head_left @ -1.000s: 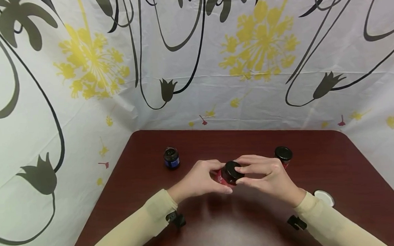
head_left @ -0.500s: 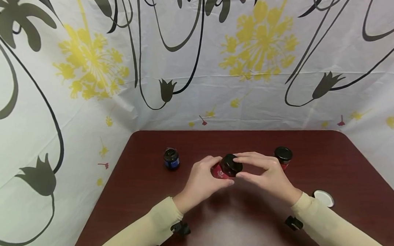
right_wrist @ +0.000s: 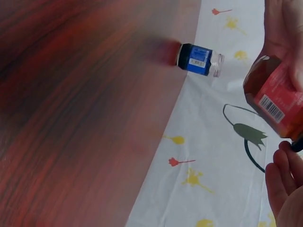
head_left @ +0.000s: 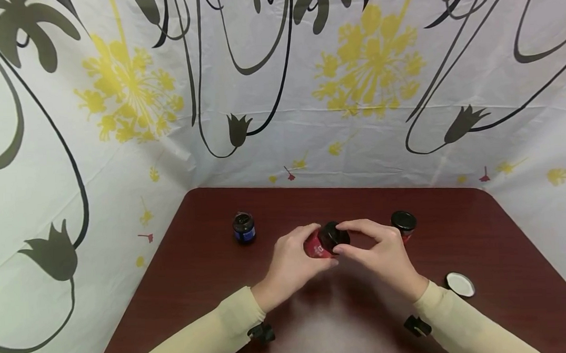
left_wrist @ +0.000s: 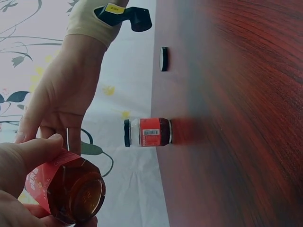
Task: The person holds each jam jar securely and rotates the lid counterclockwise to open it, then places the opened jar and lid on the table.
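A glass jar (head_left: 314,246) with a red label and dark contents is held up over the table, tilted with its black lid (head_left: 334,236) toward the right. My left hand (head_left: 288,258) grips the jar's body, thumb in front and fingers behind. My right hand (head_left: 383,248) pinches the lid between thumb and fingers. In the left wrist view the base of the jar (left_wrist: 83,194) faces the camera. The right wrist view shows the barcode on the jar's label (right_wrist: 277,101), with the right fingers (right_wrist: 279,177) at the lid end.
An uncapped blue-labelled jar (head_left: 244,228) stands at the back left. Behind the right hand stands another red-labelled jar (head_left: 403,223) with a black lid. A loose lid (head_left: 460,284) lies white side up at the right. A patterned cloth (head_left: 260,93) hangs behind the dark red table (head_left: 218,205).
Both hands have moved slightly up in view with the jar, and it has tilted more. The right fingers have shifted on the lid. The other jars and loose lid have stayed put.
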Demonstrator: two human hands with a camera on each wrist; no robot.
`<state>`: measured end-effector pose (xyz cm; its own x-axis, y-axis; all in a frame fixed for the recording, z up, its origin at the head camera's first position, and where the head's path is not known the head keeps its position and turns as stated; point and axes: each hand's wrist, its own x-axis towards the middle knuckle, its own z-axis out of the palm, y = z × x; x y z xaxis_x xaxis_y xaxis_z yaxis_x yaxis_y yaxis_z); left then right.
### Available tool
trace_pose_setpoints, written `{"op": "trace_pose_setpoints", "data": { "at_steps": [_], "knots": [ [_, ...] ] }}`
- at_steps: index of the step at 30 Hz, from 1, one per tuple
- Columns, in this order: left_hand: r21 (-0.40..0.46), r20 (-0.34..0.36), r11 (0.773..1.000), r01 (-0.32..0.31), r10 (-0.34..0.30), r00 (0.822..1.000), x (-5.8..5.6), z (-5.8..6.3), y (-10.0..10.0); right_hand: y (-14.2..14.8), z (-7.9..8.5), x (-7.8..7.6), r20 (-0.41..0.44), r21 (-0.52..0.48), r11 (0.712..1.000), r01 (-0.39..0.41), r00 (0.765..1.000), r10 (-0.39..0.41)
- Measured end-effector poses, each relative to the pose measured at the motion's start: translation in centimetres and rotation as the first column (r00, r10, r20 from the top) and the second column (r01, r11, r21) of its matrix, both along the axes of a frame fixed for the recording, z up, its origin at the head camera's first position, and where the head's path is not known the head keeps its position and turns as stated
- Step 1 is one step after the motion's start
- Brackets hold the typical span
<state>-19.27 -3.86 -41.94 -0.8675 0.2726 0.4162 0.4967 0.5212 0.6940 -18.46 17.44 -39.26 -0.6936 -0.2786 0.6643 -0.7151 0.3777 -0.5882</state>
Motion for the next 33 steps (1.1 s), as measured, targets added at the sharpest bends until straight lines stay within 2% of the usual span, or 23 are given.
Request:
{"op": "trace_pose_setpoints", "data": {
  "at_steps": [15, 26, 28, 33],
  "knots": [
    [0.010, 0.008, 0.999, 0.054, -0.054, 0.999, 0.0, 0.3, -0.3, -0.1, 0.3, 0.4, -0.054, -0.013, 1.000, -0.023, 0.998, 0.022],
    [0.003, 0.037, 0.997, 0.078, -0.078, 0.996, 0.3, 0.2, -0.4, 1.4, -2.4, -0.8, -0.006, 0.026, 0.999, -0.036, 0.999, 0.036],
    [0.002, 0.040, 0.997, 0.081, -0.081, 0.996, 0.3, 0.2, -0.4, 1.3, -2.1, -0.6, -0.003, 0.022, 0.999, -0.048, 0.999, 0.048],
    [0.000, 0.043, 0.997, 0.081, -0.081, 0.996, 0.4, 0.1, -0.4, 0.6, -0.3, 0.6, -0.005, 0.017, 0.997, -0.079, 0.997, 0.079]
  ]
}}
